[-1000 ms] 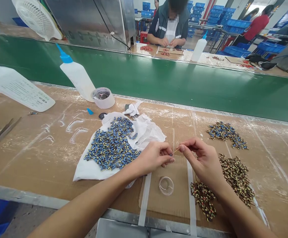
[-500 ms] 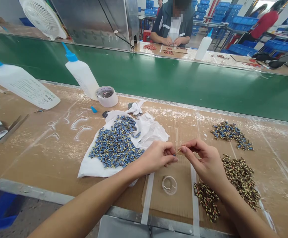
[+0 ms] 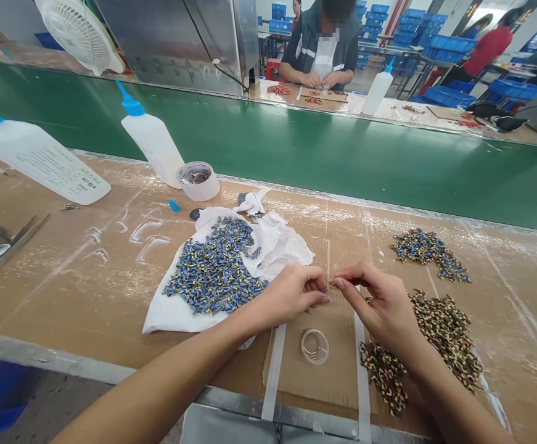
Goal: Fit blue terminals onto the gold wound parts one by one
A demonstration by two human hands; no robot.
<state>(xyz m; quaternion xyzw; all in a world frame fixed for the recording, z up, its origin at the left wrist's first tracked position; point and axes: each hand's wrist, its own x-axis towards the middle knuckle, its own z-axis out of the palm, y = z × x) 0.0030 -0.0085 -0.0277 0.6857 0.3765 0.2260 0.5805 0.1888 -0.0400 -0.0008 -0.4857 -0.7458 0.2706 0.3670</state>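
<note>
My left hand (image 3: 296, 288) is closed in a pinch on a small blue piece (image 3: 324, 290), mostly covered by the fingertips. Thumb and forefinger of my right hand (image 3: 383, 302) pinch a thin yellowish stick (image 3: 332, 285), its tip meeting the blue piece. Below both hands a small clear round cup (image 3: 315, 346) stands on a cardboard sheet (image 3: 314, 385). Left of my left hand, a heap of small blue-and-yellow pieces (image 3: 213, 271) lies on a white cloth (image 3: 159, 314). Beside my right forearm is a pile of small dark-and-yellow pieces (image 3: 448, 336).
A smaller blue-and-yellow pile (image 3: 430, 253) lies farther right. White bottles with blue caps (image 3: 155, 145) (image 3: 41, 154) and a tape roll (image 3: 198, 182) are at the left. Beyond the green belt (image 3: 296, 148), a person (image 3: 321, 52) handles small red pieces.
The view has shifted very slightly. Both hands keep their pinch at nearly the same spot, with the stick's tip still at the blue piece.
</note>
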